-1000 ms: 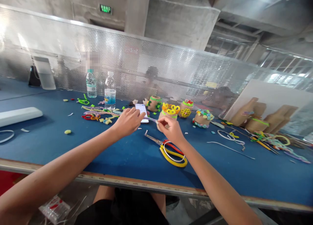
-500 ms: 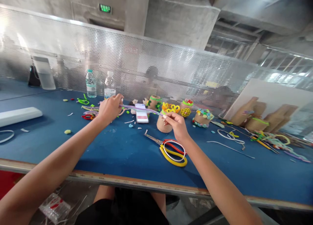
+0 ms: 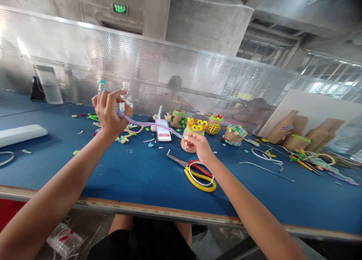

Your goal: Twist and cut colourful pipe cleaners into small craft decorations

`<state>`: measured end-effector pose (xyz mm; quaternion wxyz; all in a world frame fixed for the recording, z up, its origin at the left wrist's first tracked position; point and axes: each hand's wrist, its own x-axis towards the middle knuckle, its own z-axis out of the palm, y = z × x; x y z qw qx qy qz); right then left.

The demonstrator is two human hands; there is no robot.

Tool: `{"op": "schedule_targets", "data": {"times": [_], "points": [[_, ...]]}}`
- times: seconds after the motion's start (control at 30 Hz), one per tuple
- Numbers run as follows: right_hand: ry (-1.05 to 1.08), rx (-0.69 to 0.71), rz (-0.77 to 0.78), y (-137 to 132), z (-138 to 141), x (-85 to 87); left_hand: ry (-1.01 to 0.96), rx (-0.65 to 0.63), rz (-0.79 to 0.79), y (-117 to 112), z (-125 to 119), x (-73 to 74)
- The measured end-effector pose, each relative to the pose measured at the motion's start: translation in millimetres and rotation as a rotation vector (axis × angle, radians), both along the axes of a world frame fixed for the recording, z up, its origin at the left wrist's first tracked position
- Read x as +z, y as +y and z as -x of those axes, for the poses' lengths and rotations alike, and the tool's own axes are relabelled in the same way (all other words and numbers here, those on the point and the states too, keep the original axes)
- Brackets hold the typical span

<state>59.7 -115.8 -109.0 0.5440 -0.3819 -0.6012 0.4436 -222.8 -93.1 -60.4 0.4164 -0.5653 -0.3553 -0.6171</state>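
A long purple pipe cleaner point(image 3: 147, 123) stretches between my two hands above the blue table point(image 3: 141, 177). My left hand point(image 3: 109, 113) is raised near the water bottles and pinches its left end, the other fingers curled. My right hand point(image 3: 198, 145) pinches its right end, just in front of a small brown pot point(image 3: 189, 139) topped with yellow loops. A phone point(image 3: 163, 133) lies on the table under the stretched pipe cleaner. Scissors with red and yellow handles point(image 3: 195, 171) lie below my right wrist.
Several decorated brown pots point(image 3: 215, 125) stand in a row behind. Two water bottles point(image 3: 124, 101) and a heap of coloured pipe cleaners point(image 3: 113, 128) lie behind my left hand. White pipe cleaners point(image 3: 266, 158) and cardboard shapes point(image 3: 294, 137) sit at right. A perforated metal screen point(image 3: 198, 75) closes the back.
My left hand has drawn away from my right, up and to the left, pulling the purple pipe cleaner out to its length. My right hand has stayed by the pot.
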Motion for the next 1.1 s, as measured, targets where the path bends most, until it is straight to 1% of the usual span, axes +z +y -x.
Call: {"op": "schedule_targets", "data": {"times": [0.07, 0.17, 0.23, 0.33, 0.43, 0.5, 0.57, 0.63, 0.7, 0.77, 0.8, 0.87, 0.93, 1.0, 1.07, 1.1], "points": [[-0.046, 0.03, -0.014, -1, 0, -0.2, 0.012, -0.074, -0.129, -3, -5, -1.9], [-0.164, 0.089, -0.073, -5, 1, 0.9, 0.013, -0.171, -0.203, -6, -12, -3.7], [-0.25, 0.111, -0.091, -7, 2, 2.0, 0.009, -0.174, -0.257, -6, -14, -3.6], [-0.344, 0.139, -0.079, -11, 4, 2.5, -0.056, -0.122, -0.31, -6, -14, -2.3], [-0.411, 0.163, -0.052, -13, 7, 1.2, -0.097, -0.106, -0.296, -9, -14, -0.5], [-0.453, 0.167, -0.043, -14, 9, -0.4, -0.067, -0.129, -0.282, -12, -14, 0.9], [-0.509, 0.158, -0.076, -15, 11, -1.7, 0.003, -0.161, -0.255, -15, -14, 2.6], [-0.542, 0.174, -0.145, -16, 12, -2.4, 0.071, -0.182, -0.227, -17, -14, 4.3], [-0.519, 0.247, -0.19, -18, 12, -2.3, 0.099, -0.195, -0.218, -17, -13, 5.4], [-0.457, 0.363, -0.155, -21, 12, -2.0, 0.093, -0.224, -0.197, -16, -12, 5.8], [-0.424, 0.414, -0.117, -23, 13, -1.9, 0.086, -0.252, -0.161, -15, -12, 5.7], [-0.349, 0.493, -0.034, -26, 14, -2.1, 0.07, -0.319, -0.029, -12, -12, 5.2], [-0.276, 0.55, 0.035, -29, 16, -3.0, 0.063, -0.396, 0.172, -10, -11, 4.4], [-0.221, 0.602, 0.076, -32, 17, -4.1, 0.061, -0.483, 0.408, -7, -10, 3.3], [-0.213, 0.625, 0.083, -34, 18, -4.9, 0.059, -0.567, 0.622, -3, -8, 1.3], [-0.218, 0.626, 0.076, -35, 19, -5.2, 0.062, -0.595, 0.705, 0, -6, -0.2]]}}
